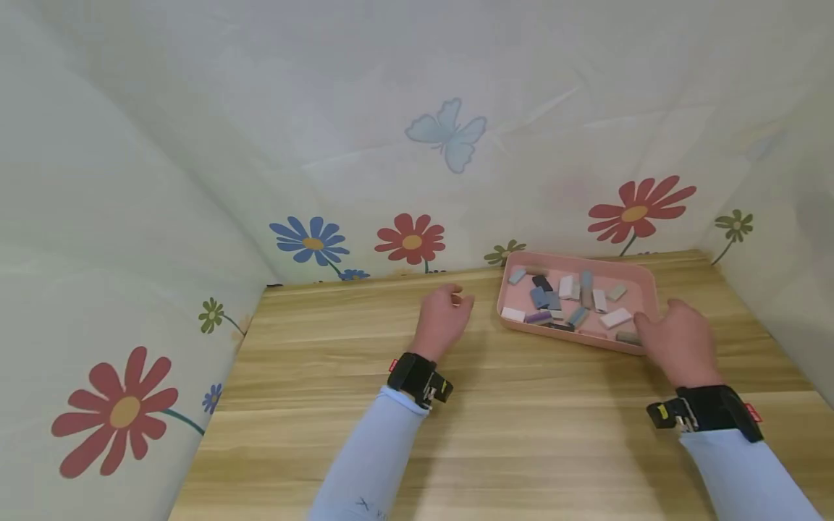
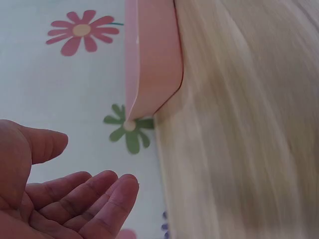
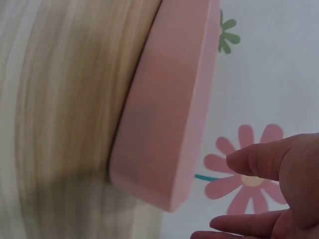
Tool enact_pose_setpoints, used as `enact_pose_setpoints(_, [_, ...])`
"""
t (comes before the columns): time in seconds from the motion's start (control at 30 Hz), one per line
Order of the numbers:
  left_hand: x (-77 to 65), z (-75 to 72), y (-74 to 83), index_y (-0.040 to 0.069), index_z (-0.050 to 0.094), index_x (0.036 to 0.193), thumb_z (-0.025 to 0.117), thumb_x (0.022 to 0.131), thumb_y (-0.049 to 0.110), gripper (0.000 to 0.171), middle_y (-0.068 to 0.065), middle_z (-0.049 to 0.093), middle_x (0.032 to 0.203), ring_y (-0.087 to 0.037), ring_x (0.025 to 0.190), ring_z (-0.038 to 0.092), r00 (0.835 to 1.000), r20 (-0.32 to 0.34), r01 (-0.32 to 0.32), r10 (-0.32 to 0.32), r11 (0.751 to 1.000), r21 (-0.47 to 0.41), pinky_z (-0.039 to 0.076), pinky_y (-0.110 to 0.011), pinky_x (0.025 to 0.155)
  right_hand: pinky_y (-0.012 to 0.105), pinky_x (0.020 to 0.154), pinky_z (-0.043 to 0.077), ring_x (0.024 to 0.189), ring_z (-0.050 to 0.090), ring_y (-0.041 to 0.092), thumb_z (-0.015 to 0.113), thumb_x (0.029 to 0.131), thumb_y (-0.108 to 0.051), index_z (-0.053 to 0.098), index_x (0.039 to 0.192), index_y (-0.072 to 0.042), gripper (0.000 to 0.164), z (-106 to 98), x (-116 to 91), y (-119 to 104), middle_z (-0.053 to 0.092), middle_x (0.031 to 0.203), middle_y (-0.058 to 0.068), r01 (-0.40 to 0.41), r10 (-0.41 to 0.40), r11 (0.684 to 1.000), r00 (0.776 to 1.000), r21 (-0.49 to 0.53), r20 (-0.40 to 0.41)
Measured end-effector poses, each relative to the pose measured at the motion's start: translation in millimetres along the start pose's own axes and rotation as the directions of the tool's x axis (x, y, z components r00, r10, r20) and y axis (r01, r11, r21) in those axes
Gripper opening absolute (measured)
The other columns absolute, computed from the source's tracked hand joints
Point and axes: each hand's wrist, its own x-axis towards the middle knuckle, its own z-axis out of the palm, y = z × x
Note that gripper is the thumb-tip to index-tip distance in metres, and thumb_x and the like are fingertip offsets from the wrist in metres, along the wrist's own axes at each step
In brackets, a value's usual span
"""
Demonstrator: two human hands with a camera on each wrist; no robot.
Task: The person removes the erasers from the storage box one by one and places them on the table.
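A shallow pink tray (image 1: 576,336) with rounded corners stands on the wooden tabletop. Inside it lie several small oblong pieces, among them a white piece (image 1: 615,318), a purple one (image 1: 538,317) and a black one (image 1: 541,283); their kind is too small to make out. My right hand (image 1: 680,344) is at the tray's front right corner, thumb over the rim in the head view. In the right wrist view its fingers are extended and hold nothing. Left of the tray, my left hand (image 1: 443,318) hovers over the wood, fingers loosely bent around nothing.
Behind the tray rises a pale cloth backdrop (image 1: 365,188) printed with flowers and a butterfly, its lower edge meeting the back of the tabletop (image 1: 521,420). More printed cloth (image 1: 163,304) borders the left side, and another stretch (image 1: 795,289) borders the right.
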Motion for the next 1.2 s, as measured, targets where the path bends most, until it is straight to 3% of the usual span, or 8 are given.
enact_pose_setpoints(0.3, [14.1,47.7,12.8,0.005,0.062,0.120,0.060,0.089,0.029,0.039,-0.008,0.069,0.103,-0.014,0.090,0.064,0.994,0.085,0.083,-0.075,0.993,-0.088,0.052,-0.026,0.070,0.059,0.082,0.043,0.098,0.048,0.049,0.045,0.093,-0.036,0.035,0.130,0.020,0.068,7.4,12.6,18.9,0.041,0.124,0.044,-0.061,0.063,0.997,0.997,-0.045,0.044])
enact_pose_setpoints(0.5, [19.3,64.6,15.3,0.002,0.066,0.112,0.062,0.088,0.023,0.032,-0.007,0.070,0.092,-0.010,0.076,0.061,0.995,0.085,0.060,-0.053,0.995,-0.081,0.049,-0.023,0.063,0.034,0.055,0.043,0.078,0.053,0.034,0.047,0.091,-0.025,0.052,0.116,0.017,0.049,9.7,13.5,19.2,0.055,0.109,0.036,-0.028,0.029,0.999,0.998,-0.031,0.054])
enact_pose_setpoints(0.6, [22.7,70.6,14.5,0.004,0.069,0.106,0.061,0.088,0.020,0.025,-0.003,0.067,0.083,-0.008,0.064,0.057,0.993,0.098,0.068,-0.060,0.994,-0.083,0.046,-0.022,0.054,0.028,0.050,0.039,0.075,0.054,0.031,0.047,0.091,-0.021,0.053,0.118,0.016,0.047,10.2,14.1,19.0,0.056,0.107,0.034,-0.038,0.039,0.999,0.997,-0.012,0.069])
enact_pose_setpoints(0.87, [25.2,73.6,15.6,0.007,0.068,0.111,0.058,0.088,0.010,0.025,-0.001,0.063,0.085,-0.008,0.063,0.055,0.986,0.129,0.118,-0.106,0.989,-0.089,0.045,-0.021,0.053,0.033,0.057,0.043,0.084,0.053,0.036,0.048,0.087,-0.009,0.050,0.122,0.016,0.043,11.5,17.7,21.0,0.056,0.113,0.034,-0.057,0.056,0.998,0.997,0.014,0.061])
enact_pose_setpoints(1.2, [15.9,64.5,12.6,0.006,0.068,0.112,0.056,0.084,0.003,0.031,-0.002,0.065,0.083,-0.007,0.056,0.055,0.988,0.124,0.104,-0.091,0.989,-0.106,0.044,-0.022,0.048,0.036,0.058,0.049,0.082,0.060,0.034,0.054,0.083,-0.007,0.054,0.117,0.015,0.041,17.3,16.0,21.8,0.060,0.108,0.033,-0.020,0.019,0.999,1.000,0.040,0.021])
